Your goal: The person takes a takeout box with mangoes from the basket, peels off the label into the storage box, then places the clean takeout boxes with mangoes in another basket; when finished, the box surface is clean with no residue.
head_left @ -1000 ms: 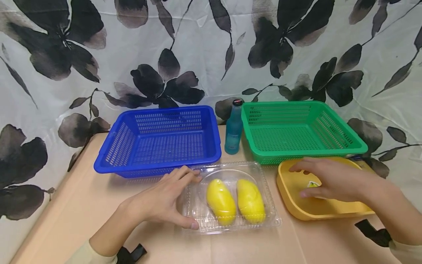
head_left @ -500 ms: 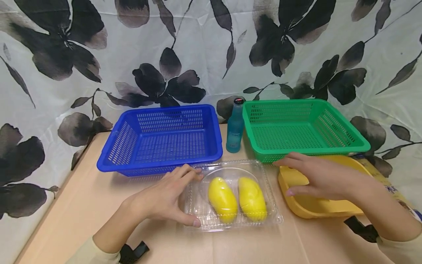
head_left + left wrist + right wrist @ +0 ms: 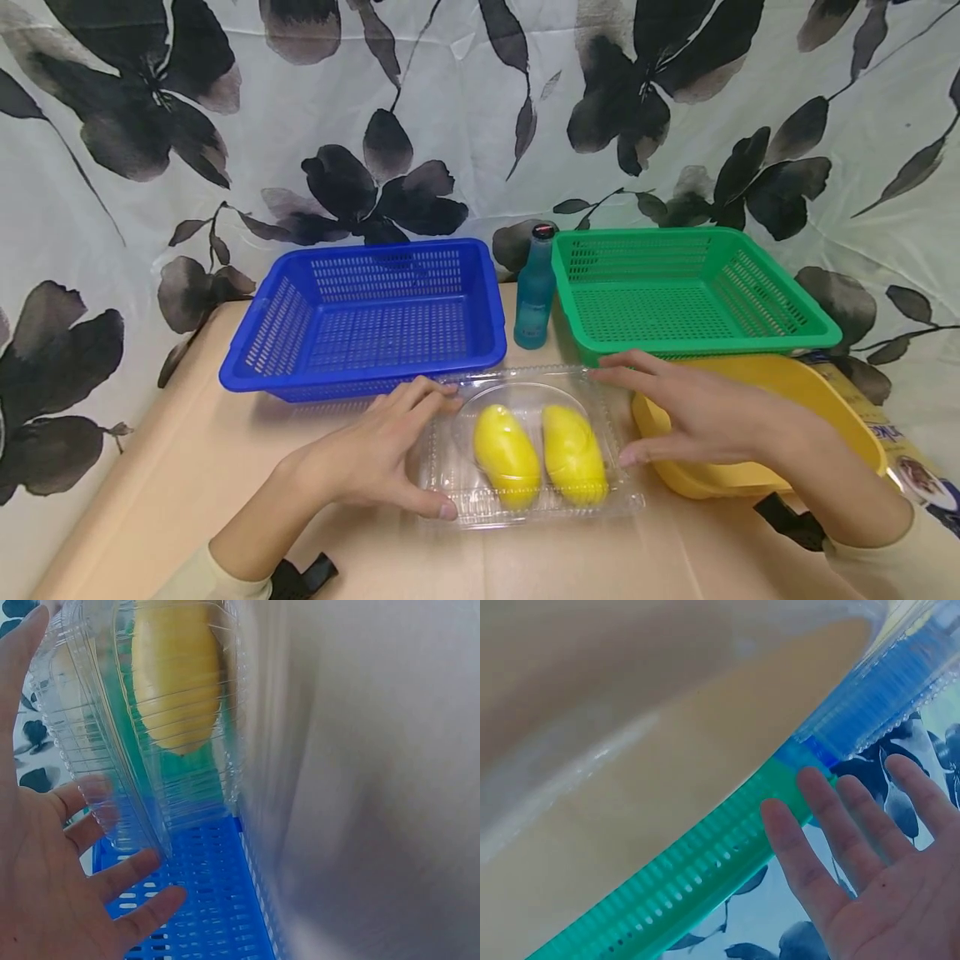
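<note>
A clear plastic clamshell container (image 3: 465,500) lies on the table with two yellow mangoes inside, the left mango (image 3: 506,458) and the right mango (image 3: 573,454). My left hand (image 3: 367,458) rests along its left side, thumb near the front corner and fingers near the back one. In the left wrist view its fingers (image 3: 127,877) are spread and fairly straight beside the ribbed wall. At the container's right side is my right hand (image 3: 705,412), fingers extended and holding nothing. The right wrist view has that hand's spread fingers (image 3: 825,825) apart from the container.
A blue basket (image 3: 360,379) stands behind left, and a green basket (image 3: 705,343) behind right. Between them stands a blue bottle (image 3: 533,300). Under my right forearm is a yellow tray (image 3: 855,433), beside a printed packet (image 3: 918,475). A floral cloth (image 3: 465,100) hangs behind.
My right hand has moved left, from over the yellow tray to the container's right side. My left hand has stayed at the container's left side.
</note>
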Motion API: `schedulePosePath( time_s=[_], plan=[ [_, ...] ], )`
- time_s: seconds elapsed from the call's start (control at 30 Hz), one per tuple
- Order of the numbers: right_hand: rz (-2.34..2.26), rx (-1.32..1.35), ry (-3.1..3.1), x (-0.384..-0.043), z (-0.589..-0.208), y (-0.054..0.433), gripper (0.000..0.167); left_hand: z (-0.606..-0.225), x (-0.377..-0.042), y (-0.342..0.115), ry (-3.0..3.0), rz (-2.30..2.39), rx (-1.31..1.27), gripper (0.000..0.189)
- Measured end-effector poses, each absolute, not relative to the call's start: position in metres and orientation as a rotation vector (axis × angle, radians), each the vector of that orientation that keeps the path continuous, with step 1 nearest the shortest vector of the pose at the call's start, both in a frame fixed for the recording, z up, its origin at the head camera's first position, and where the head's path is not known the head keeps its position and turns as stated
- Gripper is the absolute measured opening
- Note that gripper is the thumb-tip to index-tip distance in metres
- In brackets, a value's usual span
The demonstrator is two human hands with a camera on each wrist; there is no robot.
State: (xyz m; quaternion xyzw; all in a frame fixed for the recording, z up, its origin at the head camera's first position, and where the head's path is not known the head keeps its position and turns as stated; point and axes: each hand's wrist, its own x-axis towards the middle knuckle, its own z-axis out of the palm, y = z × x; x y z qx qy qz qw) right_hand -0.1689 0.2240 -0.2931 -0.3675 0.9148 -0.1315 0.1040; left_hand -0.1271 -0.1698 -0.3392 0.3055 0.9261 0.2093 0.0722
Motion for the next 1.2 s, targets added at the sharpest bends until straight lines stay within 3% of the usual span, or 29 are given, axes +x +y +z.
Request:
schedulePosePath(
  time_s=[0.2,0.5,0.83,1.2],
  plan=[
    [-0.386,-1.031,2.665,-0.165,-0.299,0.22,0.101,-0.337,-0.123,-0.168,2.808,0.568,0.881,0.103],
    [-0.494,-0.964,2.57,-0.161,-0.308,0.216,0.1,-0.335,-0.114,-0.174,2.801,0.602,0.828,0.101],
    [-0.545,-0.938,2.54,-0.156,-0.319,0.221,0.113,-0.333,-0.103,-0.174,2.67,0.673,0.681,0.097],
    [-0.531,-0.939,2.563,-0.15,-0.321,0.223,0.11,-0.341,-0.104,-0.173,2.609,0.865,0.663,0.106]
  ],
)
